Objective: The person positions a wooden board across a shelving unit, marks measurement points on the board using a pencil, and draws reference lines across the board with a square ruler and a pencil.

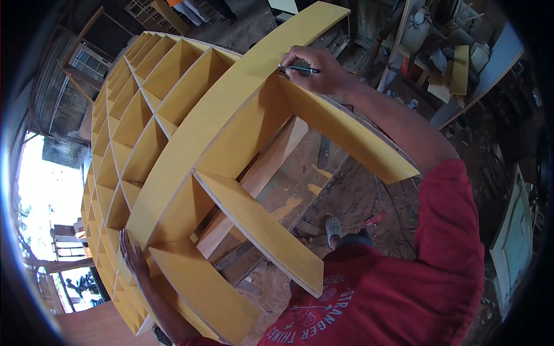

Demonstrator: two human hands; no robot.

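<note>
A long yellow board [231,106] lies across the top of a large yellow lattice frame [153,86] made of crossing slats. My right hand [316,68] pinches a dark pen [301,69], its tip at the board's near edge, close to where a yellow panel [352,130] meets it. Toward the board's lower end, my left hand [134,258] lies flat with fingers stretched along the surface. Between my arms, another yellow panel [265,228] juts toward me from under the board. The underside of my right hand is hidden.
A shelf unit [490,75] with containers and offcuts stands at the upper right. Wood scraps and a red object [375,218] lie on the dirt floor near my shoe [333,228]. A pale panel [513,242] leans at right. Another person's legs [193,11] show at the back.
</note>
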